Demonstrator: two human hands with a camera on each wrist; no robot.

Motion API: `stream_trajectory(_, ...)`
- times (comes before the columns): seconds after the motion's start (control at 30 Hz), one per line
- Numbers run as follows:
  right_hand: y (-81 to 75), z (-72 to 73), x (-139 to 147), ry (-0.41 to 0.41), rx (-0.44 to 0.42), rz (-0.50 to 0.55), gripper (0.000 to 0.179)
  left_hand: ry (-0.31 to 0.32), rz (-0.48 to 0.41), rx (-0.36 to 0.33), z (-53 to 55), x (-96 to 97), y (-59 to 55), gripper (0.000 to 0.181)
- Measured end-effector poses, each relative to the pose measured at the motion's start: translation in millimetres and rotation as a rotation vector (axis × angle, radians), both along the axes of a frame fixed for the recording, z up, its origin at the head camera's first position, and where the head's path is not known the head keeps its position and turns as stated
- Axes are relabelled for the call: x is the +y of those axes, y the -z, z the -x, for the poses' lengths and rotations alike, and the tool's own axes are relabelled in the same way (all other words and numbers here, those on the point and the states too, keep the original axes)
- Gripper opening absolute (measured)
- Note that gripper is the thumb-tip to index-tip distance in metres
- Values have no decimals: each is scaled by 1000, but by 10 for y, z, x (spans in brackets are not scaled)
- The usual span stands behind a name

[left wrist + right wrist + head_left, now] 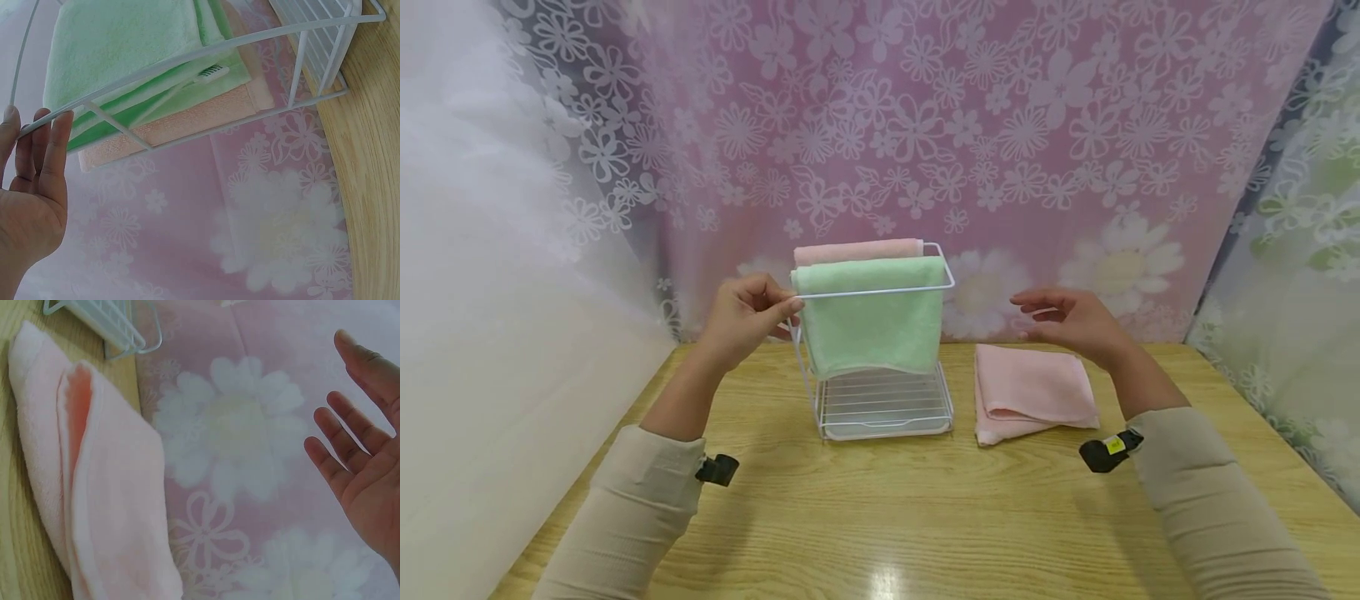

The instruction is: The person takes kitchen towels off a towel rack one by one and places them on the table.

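Note:
My left hand (745, 315) pinches the upper left corner of a white wire rack (880, 292) between thumb and fingers. Over the rack's top hangs a folded green towel (872, 325), with a pink towel (857, 250) draped behind it. In the left wrist view the fingers curl about the white wire beside the green towel (125, 50). My right hand (1071, 321) hovers in the air, fingers extended and holding nothing. Below it a folded pink cloth (1037, 387) lies on the table, apart from the hand; the right wrist view shows this pink cloth (119, 487) close up.
A wire shelf with a pale tray (887, 429) forms the rack's base on the wooden table (880, 508). Behind the table hangs a pink flowered curtain (925, 150). A white sheet (512, 292) closes the left side, and a flowered sheet (1292, 250) the right.

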State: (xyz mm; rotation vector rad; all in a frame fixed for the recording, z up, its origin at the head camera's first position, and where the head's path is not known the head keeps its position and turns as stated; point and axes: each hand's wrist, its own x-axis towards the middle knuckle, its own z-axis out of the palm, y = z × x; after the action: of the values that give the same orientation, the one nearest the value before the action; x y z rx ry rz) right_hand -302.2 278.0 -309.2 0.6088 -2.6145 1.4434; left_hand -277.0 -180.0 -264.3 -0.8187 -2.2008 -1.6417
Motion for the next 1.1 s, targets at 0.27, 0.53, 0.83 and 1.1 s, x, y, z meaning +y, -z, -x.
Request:
stream_trajectory(0.27,-108,-50,-83,-61,70,26,46,13,-6,-7,16,-4,6,13)
stream_trajectory(0.53,-257,-112,-149,-128,115,12,48,18,-3,-20,4,-8,5,14)
stream_trajectory(0.83,-419,-164,-239,-149,100,-65,53,11,0,-26,11,-11,6,13)
stream_trajectory(1.1,-537,-175,-319,-196,99,-52,54,11,-1,-20,14,-13,12,12)
